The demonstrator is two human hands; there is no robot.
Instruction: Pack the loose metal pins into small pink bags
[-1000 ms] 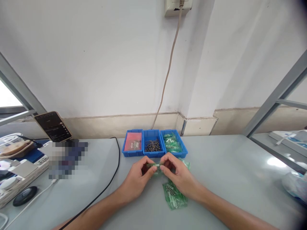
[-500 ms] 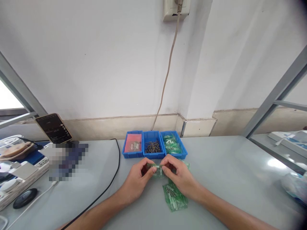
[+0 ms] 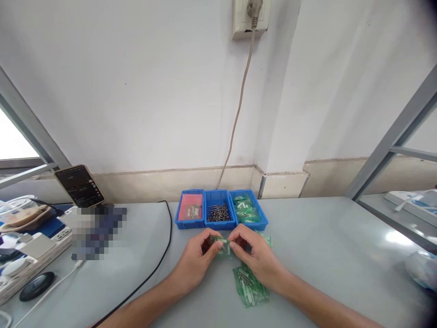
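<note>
Here on the left, a blue plastic tray (image 3: 190, 224) holding a pink packet (image 3: 191, 202) starts a close-set row, likely for short reaches; the bare left hand (image 3: 195, 260) has a narrow grip, pinching one end of a small translucent green plastic bag (image 3: 226, 250) in front of a blue plastic tray of slender metal pins (image 3: 220, 225); a flat green plastic packet (image 3: 250, 291) lies nearer; the bare right hand (image 3: 257, 254) pinches the bag's other side, seemingly to steady it.
</note>
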